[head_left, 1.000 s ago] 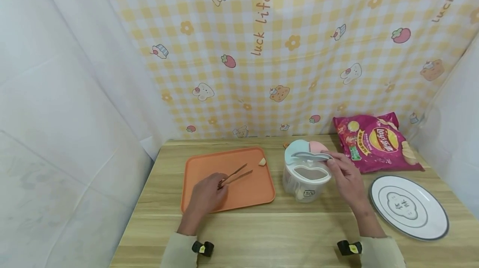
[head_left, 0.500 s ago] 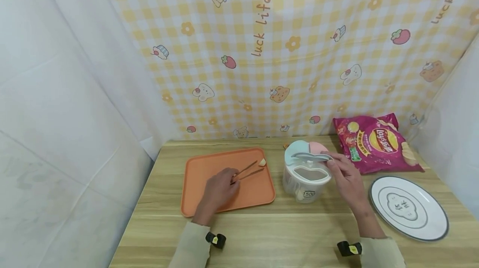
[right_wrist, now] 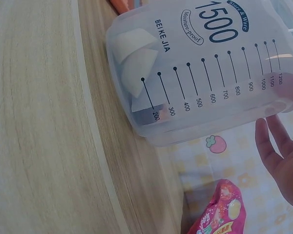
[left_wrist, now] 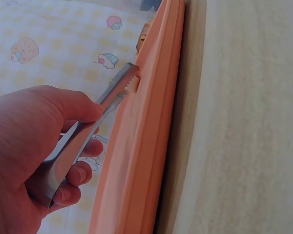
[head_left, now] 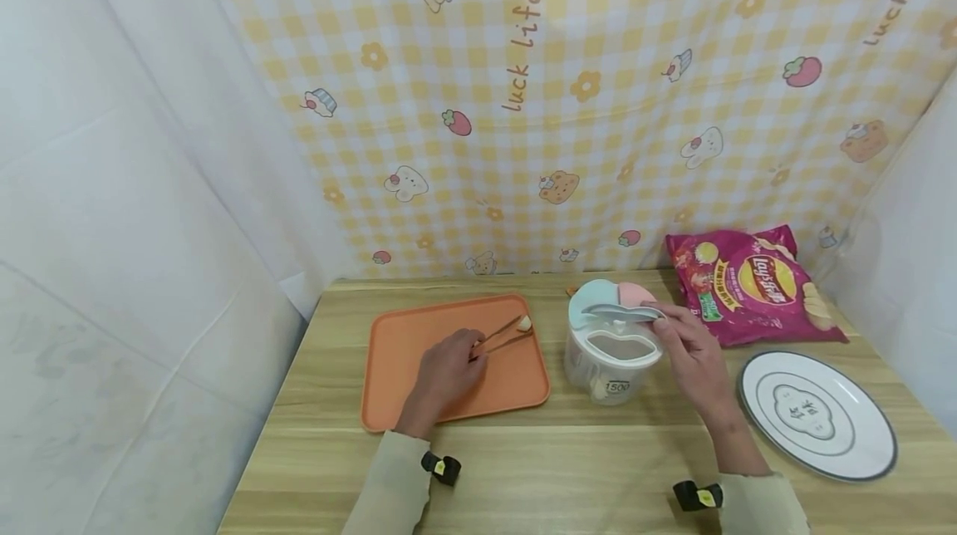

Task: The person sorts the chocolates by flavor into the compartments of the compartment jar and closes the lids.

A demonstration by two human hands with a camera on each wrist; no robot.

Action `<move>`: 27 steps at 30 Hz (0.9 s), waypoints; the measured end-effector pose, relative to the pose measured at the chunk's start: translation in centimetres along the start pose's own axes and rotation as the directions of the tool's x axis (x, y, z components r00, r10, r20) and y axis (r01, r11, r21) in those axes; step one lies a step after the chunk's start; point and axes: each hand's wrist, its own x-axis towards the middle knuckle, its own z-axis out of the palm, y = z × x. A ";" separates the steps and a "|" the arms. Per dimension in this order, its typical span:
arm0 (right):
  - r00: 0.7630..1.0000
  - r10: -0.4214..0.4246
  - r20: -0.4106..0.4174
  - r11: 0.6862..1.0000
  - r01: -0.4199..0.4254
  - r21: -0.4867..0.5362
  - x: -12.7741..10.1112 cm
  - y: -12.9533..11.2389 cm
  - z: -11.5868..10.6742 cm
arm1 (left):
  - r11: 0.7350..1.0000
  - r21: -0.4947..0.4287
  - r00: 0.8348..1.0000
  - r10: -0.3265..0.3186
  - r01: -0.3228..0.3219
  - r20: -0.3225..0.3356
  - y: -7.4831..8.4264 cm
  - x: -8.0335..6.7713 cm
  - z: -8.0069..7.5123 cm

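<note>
The left hand (head_left: 446, 369) is grasping metal tongs (head_left: 504, 334); their long axis points forward-right, and the tips reach the small food piece (head_left: 526, 323) on the orange tray (head_left: 404, 336). The right hand (head_left: 691, 352), farther from it, holds the lid (head_left: 619, 312) of the clear container (head_left: 613, 365) on the bench.

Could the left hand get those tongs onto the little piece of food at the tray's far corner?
Probably yes. The left hand holds the tongs, whose tips already lie beside the food piece on the orange tray; nothing stands between them.
</note>
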 end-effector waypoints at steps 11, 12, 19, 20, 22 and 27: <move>1.000 0.021 0.001 1.000 -0.021 -0.015 -0.1 0.0 0.0 | 1.000 -0.024 1.000 0.013 -0.012 0.006 -0.1 0.1 0.0; 1.000 0.019 0.000 1.000 -0.018 -0.015 -0.1 0.1 0.0 | 1.000 -0.024 1.000 0.014 -0.013 0.006 -0.1 0.2 0.0; 1.000 0.008 -0.004 1.000 -0.008 -0.010 -0.1 0.1 0.0 | 1.000 -0.016 1.000 0.014 -0.014 0.009 -0.2 0.3 0.1; 1.000 0.009 -0.005 1.000 -0.009 -0.008 -0.1 0.0 0.0 | 1.000 -0.021 1.000 0.015 -0.014 0.008 -0.2 0.3 0.1; 1.000 0.012 -0.005 1.000 -0.012 -0.010 -0.1 -0.1 0.0 | 0.999 -0.031 1.000 0.016 -0.016 0.004 -0.2 0.3 0.0; 1.000 0.021 -0.003 1.000 -0.021 -0.020 -0.1 -0.1 0.0 | 0.999 -0.043 1.000 0.008 -0.008 0.008 -0.4 0.4 0.0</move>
